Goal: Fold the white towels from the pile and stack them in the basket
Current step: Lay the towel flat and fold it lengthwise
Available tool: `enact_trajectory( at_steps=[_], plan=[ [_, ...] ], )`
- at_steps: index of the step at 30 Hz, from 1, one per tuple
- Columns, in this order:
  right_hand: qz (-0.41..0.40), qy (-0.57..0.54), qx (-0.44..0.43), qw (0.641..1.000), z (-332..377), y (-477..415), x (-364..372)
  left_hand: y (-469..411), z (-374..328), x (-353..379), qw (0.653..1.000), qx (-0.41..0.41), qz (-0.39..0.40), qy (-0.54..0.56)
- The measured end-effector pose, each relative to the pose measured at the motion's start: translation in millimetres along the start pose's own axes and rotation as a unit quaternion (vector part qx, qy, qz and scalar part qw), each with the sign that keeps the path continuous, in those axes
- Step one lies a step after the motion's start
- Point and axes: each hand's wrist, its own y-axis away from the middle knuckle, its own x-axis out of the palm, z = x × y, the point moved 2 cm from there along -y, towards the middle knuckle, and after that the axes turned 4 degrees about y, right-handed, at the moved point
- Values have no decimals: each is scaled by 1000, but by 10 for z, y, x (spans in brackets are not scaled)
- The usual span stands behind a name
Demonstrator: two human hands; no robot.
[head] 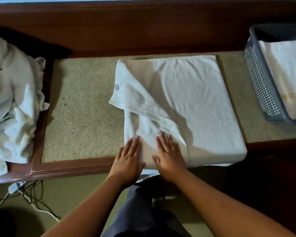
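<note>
A white towel (186,100) lies spread on the table's middle, its left part folded over diagonally with a hemmed edge running across. My left hand (128,159) and my right hand (169,154) press flat on the towel's near edge, side by side, fingers extended, holding nothing. A rumpled pile of white towels (12,103) sits at the left end of the table. At the far right stands a grey perforated basket (258,76) with folded white towels (287,74) stacked inside.
The table has a speckled beige top (82,113) framed in dark reddish wood (72,168), with a wooden ledge behind. White and black cables (31,199) trail on the floor at lower left. My dark trouser leg shows below the table edge.
</note>
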Motion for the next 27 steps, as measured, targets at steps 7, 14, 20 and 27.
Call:
enact_trajectory(
  at_steps=[7,14,20,27],
  plan=[
    [-69,8,105,992,16,-1069,-259,-1255,509,-617,999,-25,-15,-45],
    [-100,33,118,987,-212,-2265,-789,-2520,1000,-1399,1000,-3,-10,3],
    [-140,52,112,982,-468,-3175,-1208,-3417,1229,-1863,985,-52,-152,61],
    [-151,62,113,980,-541,-3318,-1244,-3387,1362,-1806,935,-12,-312,166]
  ],
)
